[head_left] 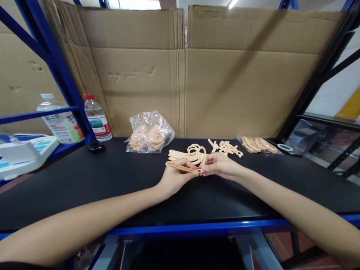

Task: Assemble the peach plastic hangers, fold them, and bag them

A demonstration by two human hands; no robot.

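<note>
In front of me, over the black table (118, 176), my left hand (171, 183) is closed on a flat, pale tan strip (178, 166) that looks like wood. My right hand (222, 165) pinches a thin curved piece (205, 153) of the same colour. The ends of the two pieces meet between my fingertips; whether they are joined I cannot tell. Just behind my hands lie several similar straight strips (177, 154) and curved loops (193, 147). To their right is a loose heap of small, wavy pieces (229, 147).
A clear plastic bag (150, 135) of pale pieces stands at the back, and a flat bag (258, 144) lies back right beside a phone (295, 150). Bottles (97, 120), a black object (96, 146) and a power strip (36, 152) are left. Cardboard (135, 86) walls the back.
</note>
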